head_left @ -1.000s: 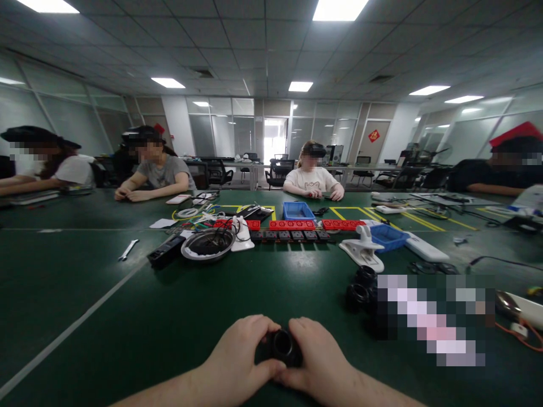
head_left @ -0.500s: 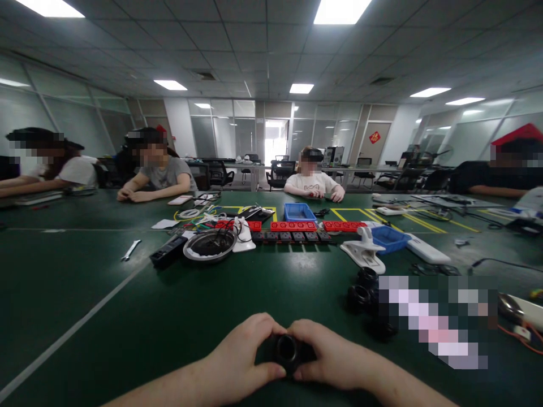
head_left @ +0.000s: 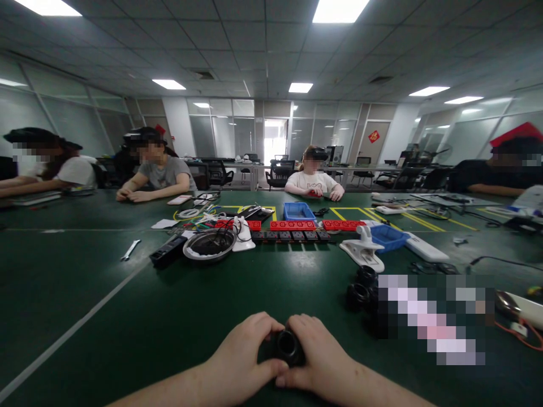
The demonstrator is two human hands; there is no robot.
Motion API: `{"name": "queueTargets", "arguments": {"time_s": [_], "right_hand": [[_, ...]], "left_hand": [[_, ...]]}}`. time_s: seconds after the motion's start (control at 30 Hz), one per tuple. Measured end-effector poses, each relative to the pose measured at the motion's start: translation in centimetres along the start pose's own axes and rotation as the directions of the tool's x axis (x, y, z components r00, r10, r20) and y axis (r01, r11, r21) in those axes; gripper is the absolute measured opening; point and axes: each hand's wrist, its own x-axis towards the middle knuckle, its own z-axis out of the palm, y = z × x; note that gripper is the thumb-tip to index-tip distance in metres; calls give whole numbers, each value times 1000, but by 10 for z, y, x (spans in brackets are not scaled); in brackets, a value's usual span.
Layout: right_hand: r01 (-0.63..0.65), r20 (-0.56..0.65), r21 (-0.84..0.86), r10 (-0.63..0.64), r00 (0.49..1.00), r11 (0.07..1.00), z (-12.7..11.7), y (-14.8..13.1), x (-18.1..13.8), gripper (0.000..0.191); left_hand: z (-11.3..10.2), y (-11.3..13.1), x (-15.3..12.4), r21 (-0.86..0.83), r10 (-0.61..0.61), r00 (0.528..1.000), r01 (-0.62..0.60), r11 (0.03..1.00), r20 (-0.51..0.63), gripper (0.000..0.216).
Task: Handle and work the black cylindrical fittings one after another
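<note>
**Re-gripped on the right, held throughout on the left**

Head view, sole view supplied. Found low and central, at the near side of the green table [head_left: 182,299]: black fitting [head_left: 290,351], round mouth facing up, clasped between left hand [head_left: 244,347] and right hand [head_left: 320,350]. Unable to tell whether lifted or resting on the tabletop.

Changed within the last half second: right hand, then arched with palm apart from the fitting, now wrapped closely round its right flank, thumb tucked low in front. Unchanged: left hand, pinching from behind with fingertips and from the front with thumb, palm clear. Judged a fresh, fuller hold for the work on the fitting, with steadying likely from the left. Not verifiable: any turn of the fitting itself.

Also noted to the right, well apart from both hands: similar black parts [head_left: 360,299], partly masked by a blurred patch. Behind these, white clip base [head_left: 363,253].
</note>
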Motion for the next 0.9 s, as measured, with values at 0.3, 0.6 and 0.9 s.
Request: {"name": "queueTargets", "arguments": {"time_s": [0.3, 0.6, 0.9], "right_hand": [[120, 217, 93, -138, 966, 988, -20, 11, 3, 36], [-16, -17, -103, 15, 1000, 995, 7, 2, 0, 53], [167, 245, 140, -197, 949, 976, -29, 9, 0, 39]], "left_hand": [[-6, -2, 0, -58, 84, 993, -80, 995, 83, 35], [4, -2, 0, 7, -28, 999, 28, 1000, -40, 31], [-12, -5, 1, -50, 119, 984, -113, 992, 133, 37]]}}
